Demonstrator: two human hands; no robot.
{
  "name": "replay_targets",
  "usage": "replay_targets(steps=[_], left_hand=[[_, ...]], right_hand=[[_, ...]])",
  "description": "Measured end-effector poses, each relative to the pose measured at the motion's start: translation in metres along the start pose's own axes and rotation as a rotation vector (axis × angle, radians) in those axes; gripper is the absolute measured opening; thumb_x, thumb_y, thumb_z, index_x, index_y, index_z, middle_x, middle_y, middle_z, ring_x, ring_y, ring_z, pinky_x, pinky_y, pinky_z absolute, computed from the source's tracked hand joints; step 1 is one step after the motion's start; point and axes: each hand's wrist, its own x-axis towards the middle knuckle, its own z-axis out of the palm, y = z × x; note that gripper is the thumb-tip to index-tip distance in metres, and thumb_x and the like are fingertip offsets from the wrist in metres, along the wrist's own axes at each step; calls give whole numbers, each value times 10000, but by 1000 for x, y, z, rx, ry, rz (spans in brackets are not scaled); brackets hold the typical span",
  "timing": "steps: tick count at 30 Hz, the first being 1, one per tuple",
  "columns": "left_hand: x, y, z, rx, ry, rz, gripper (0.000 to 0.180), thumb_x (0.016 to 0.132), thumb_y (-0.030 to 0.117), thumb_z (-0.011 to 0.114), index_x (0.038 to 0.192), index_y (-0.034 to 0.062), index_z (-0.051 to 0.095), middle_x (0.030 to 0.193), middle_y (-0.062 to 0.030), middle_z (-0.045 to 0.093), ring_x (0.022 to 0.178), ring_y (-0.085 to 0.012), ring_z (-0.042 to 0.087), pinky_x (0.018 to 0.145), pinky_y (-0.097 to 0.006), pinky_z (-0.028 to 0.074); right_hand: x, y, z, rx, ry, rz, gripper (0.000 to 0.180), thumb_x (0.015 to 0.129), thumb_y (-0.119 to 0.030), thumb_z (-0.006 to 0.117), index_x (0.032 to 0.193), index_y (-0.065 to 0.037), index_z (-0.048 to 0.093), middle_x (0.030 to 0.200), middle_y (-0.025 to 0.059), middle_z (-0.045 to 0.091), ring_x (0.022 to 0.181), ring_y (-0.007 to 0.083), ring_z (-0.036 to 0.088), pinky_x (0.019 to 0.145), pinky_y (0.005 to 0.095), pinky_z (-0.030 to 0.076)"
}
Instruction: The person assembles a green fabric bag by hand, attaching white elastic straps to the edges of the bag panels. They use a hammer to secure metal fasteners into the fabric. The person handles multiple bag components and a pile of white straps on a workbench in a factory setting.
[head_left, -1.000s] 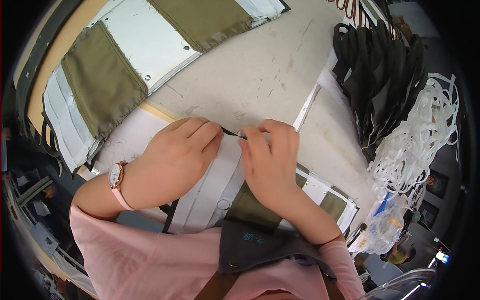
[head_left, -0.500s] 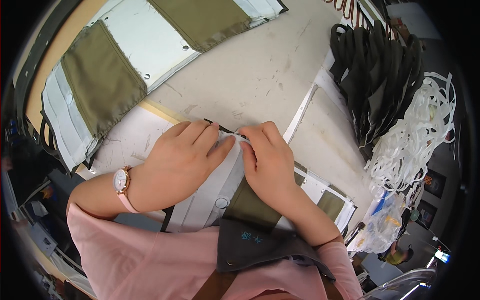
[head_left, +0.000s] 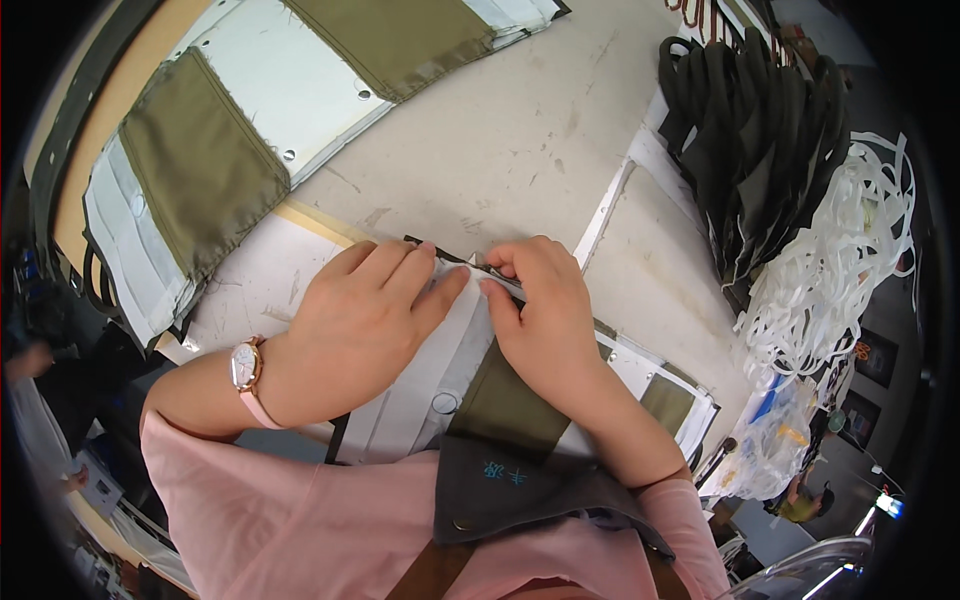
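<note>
My left hand lies flat, fingers together, pressing on a white panel with an olive fabric patch on the worktable. My right hand pinches a thin dark strip running along the panel's far edge, fingertips meeting those of the left hand. A small metal piece shows between the fingertips; what it is I cannot tell. A pink-strapped wristwatch sits on my left wrist. Both sleeves are pink.
Two more white panels with olive patches lie at the far left and top. A pile of dark straps and a tangle of white cords sit at the right. A clear plastic bag hangs lower right.
Both hands have slid a little along the panel's edge and closed together; the left fingers now lie flatter over the white panel, touching the right fingertips.
</note>
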Motion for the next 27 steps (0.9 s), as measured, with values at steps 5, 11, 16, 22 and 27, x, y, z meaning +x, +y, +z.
replay_targets(steps=[5, 11, 16, 22, 27], left_hand=[[0, 1, -1, 20, 21, -1, 424, 778, 154, 655, 1194, 94, 706, 1128, -121, 631, 988, -246, 625, 823, -339, 535], [0, 2, 1, 46, 39, -4, 417, 775, 158, 662, 1185, 105, 715, 1132, -107, 635, 973, -230, 628, 807, -334, 533], [0, -1, -1, 15, 29, 8, 427, 768, 134, 640, 1183, 50, 695, 1127, -131, 644, 998, -240, 623, 809, -335, 519], [4, 2, -1, -5, 21, -34, 408, 782, 128, 646, 1159, -28, 647, 1127, -126, 650, 1015, -241, 626, 838, -344, 523], [5, 2, -2, 26, -13, -40, 407, 792, 118, 687, 1176, -10, 647, 1139, -108, 650, 1034, -250, 632, 859, -357, 529]], right_hand=[[-6, 9, 4, -20, 74, -153, 226, 778, 30, 681, 1001, 4, 656, 945, 117, 595, 897, 302, 566, 778, 406, 459], [-11, 14, 4, -242, 83, -419, 334, 725, -9, 658, 1054, 45, 676, 996, 107, 603, 932, 269, 571, 775, 377, 494], [-10, 16, 0, -250, 59, -449, 361, 720, -24, 649, 1074, 45, 674, 1014, 97, 594, 936, 258, 558, 790, 370, 492], [-9, 19, 0, -185, 49, -441, 370, 715, -15, 642, 1080, 32, 677, 993, 91, 585, 935, 264, 550, 804, 372, 489], [-10, 21, 3, -126, 66, -416, 372, 713, 2, 641, 1082, 22, 681, 978, 90, 574, 935, 269, 547, 816, 381, 487]])
